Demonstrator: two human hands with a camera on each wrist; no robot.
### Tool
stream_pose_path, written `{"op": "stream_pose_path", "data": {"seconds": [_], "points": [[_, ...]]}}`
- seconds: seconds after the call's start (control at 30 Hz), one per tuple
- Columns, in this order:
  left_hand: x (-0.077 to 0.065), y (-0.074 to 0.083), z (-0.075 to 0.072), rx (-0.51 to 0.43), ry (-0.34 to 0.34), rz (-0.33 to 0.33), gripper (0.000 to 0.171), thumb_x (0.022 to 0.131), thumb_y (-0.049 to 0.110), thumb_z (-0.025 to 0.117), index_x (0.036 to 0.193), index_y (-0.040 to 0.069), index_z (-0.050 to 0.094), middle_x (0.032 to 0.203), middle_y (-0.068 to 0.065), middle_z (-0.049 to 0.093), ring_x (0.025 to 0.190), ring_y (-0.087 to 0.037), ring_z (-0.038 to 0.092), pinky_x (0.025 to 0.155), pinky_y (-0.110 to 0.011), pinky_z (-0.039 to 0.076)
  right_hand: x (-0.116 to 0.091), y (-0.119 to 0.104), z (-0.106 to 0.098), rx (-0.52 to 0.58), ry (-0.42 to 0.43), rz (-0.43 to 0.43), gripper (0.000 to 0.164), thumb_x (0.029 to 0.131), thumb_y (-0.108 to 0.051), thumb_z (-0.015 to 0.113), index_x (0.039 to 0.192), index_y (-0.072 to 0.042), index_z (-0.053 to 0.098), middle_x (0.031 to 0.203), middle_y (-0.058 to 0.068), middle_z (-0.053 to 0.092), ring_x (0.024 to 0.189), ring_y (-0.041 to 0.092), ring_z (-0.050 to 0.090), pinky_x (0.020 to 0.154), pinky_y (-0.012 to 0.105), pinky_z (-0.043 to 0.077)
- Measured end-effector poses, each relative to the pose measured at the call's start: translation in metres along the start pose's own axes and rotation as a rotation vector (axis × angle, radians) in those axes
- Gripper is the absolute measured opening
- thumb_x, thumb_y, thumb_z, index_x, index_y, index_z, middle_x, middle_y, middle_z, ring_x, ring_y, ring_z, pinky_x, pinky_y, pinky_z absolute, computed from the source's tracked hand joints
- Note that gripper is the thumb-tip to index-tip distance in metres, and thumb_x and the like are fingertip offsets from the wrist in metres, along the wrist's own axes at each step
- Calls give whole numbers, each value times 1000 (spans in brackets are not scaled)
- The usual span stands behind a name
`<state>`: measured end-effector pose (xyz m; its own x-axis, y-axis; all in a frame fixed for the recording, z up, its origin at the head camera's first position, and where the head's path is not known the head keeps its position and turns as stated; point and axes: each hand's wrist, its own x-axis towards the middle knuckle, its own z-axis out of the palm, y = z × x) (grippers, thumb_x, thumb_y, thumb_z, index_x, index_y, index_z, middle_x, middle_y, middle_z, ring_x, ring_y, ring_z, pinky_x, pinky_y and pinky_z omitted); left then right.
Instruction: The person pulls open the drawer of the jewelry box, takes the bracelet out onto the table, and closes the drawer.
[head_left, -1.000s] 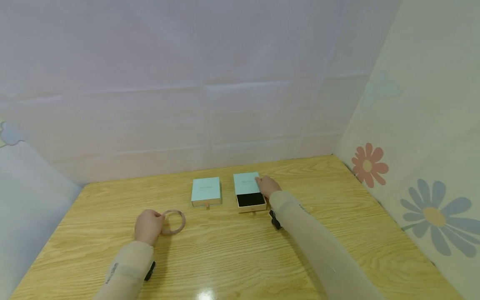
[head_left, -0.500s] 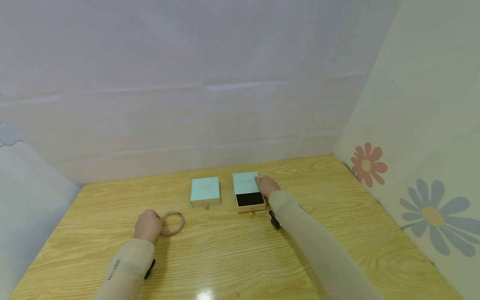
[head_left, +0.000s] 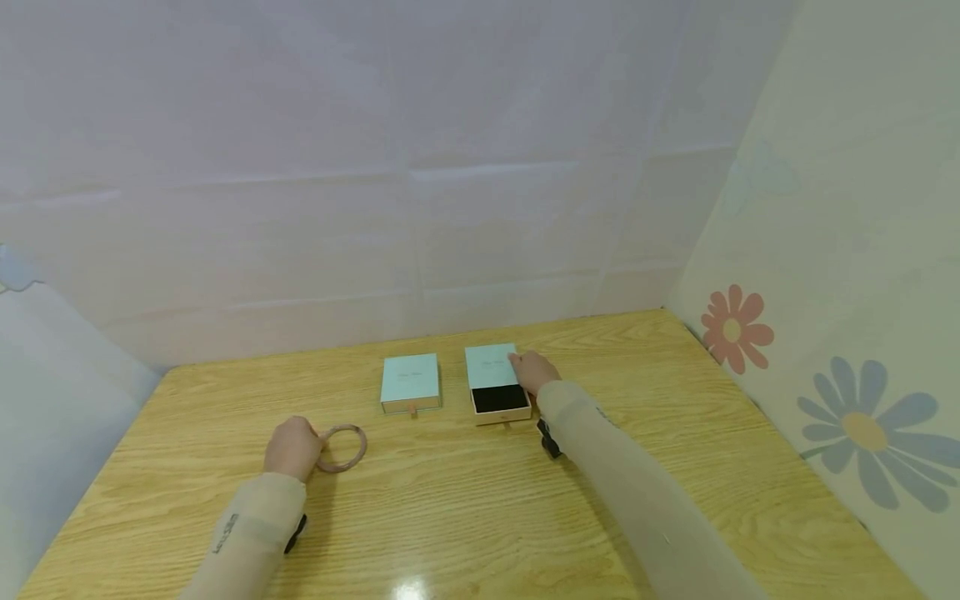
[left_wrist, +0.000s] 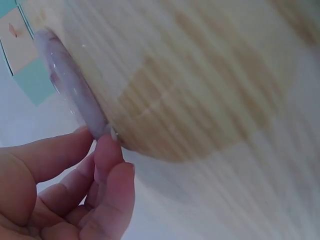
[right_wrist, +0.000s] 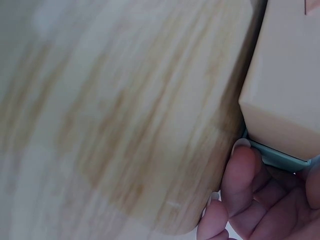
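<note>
My left hand [head_left: 292, 448] pinches a pale pinkish bangle [left_wrist: 75, 82] by its rim between thumb and fingertips, over the left part of the table. The ring stands tilted in the left wrist view. My right hand [head_left: 534, 372] grips the right side of a light-blue drawer box [head_left: 491, 367], thumb over the top edge. Its peach tray [right_wrist: 285, 80] is pulled partway out toward me, showing a black lining [head_left: 501, 399]. In the right wrist view, fingers curl beside the blue sleeve's edge. Part of that sleeve is hidden behind the hand.
A second light-blue box [head_left: 410, 377], closed, with a small peach pull tab [head_left: 413, 411], sits left of the first one. Both rest on a wood-grain table [head_left: 450, 517]. A pale backdrop [head_left: 375, 208] rises behind, and a flower-printed one [head_left: 825, 275] stands at right.
My left hand has shifted slightly left with the bangle, which tips a little lower. The right hand and both boxes stay practically where they were.
</note>
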<state>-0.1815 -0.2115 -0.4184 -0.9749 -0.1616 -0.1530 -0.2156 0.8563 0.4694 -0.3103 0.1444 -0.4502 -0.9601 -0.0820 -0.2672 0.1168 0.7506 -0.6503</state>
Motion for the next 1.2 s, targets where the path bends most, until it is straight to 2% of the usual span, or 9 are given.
{"op": "stream_pose_path", "data": {"seconds": [0.1, 0.33, 0.43, 0.57, 0.63, 0.83, 0.93, 1.07, 1.2], "points": [[-1, 0, -1, -14, -5, -2, 20, 88, 0, 66, 89, -20, 63, 85, -27, 65, 76, -36, 65, 65, -41, 57, 0, 0, 0, -4, 0, 3, 61, 107, -36, 34, 51, -14, 38, 44, -1, 29, 37, 13, 25, 37, 27, 27], [-6, 2, -2, -41, 10, -12, 21, 90, 0, 63, 94, -21, 62, 87, -29, 65, 68, -27, 63, 57, -34, 55, -1, 0, -1, 3, -5, 6, 60, 108, -36, 34, 52, -13, 39, 44, -1, 29, 37, 13, 25, 37, 27, 27], [-9, 4, -2, -24, 43, -3, 22, 92, 0, 60, 97, -22, 61, 92, -33, 64, 69, -29, 64, 56, -34, 55, -1, 0, -1, 3, -5, 4, 59, 107, -36, 34, 53, -13, 39, 44, -1, 29, 37, 13, 25, 38, 27, 27], [-14, 8, -2, -16, 101, 43, 23, 93, 0, 58, 99, -22, 61, 97, -36, 63, 74, -36, 66, 58, -36, 57, -1, 0, -1, 2, -5, 6, 58, 107, -36, 34, 54, -13, 40, 45, -1, 30, 38, 13, 26, 38, 27, 28], [-16, 10, -2, -35, 124, 69, 23, 94, 0, 58, 100, -22, 61, 96, -35, 63, 74, -35, 66, 57, -35, 56, -1, 0, -1, 1, -5, 8, 58, 107, -36, 34, 55, -13, 40, 45, 0, 31, 38, 13, 26, 38, 27, 28], [-20, 18, 1, -153, 151, 105, 22, 95, 2, 58, 100, -19, 64, 95, -31, 65, 73, -28, 63, 55, -32, 53, -1, -1, -1, 9, -7, 7, 59, 108, -35, 34, 53, -13, 39, 44, 0, 29, 38, 13, 25, 38, 27, 28], [-22, 22, 3, -241, 139, 88, 23, 96, 4, 57, 101, -17, 64, 93, -29, 66, 73, -27, 62, 54, -29, 51, -2, 0, -1, 7, -6, 4, 59, 108, -36, 34, 53, -13, 40, 44, -1, 30, 37, 13, 25, 37, 27, 28], [-25, 28, 5, -361, 116, 60, 26, 98, 7, 56, 108, -16, 63, 97, -28, 65, 77, -33, 65, 52, -26, 49, -1, 0, 0, -1, -1, 6, 59, 108, -36, 33, 54, -13, 41, 44, 0, 31, 37, 13, 26, 37, 27, 28], [-27, 33, 7, -441, 100, 42, 27, 98, 8, 56, 110, -15, 63, 100, -28, 65, 82, -35, 66, 52, -25, 47, 0, 1, 1, -6, 6, 4, 59, 107, -37, 34, 54, -12, 42, 44, 0, 31, 37, 13, 26, 37, 27, 28]]}}
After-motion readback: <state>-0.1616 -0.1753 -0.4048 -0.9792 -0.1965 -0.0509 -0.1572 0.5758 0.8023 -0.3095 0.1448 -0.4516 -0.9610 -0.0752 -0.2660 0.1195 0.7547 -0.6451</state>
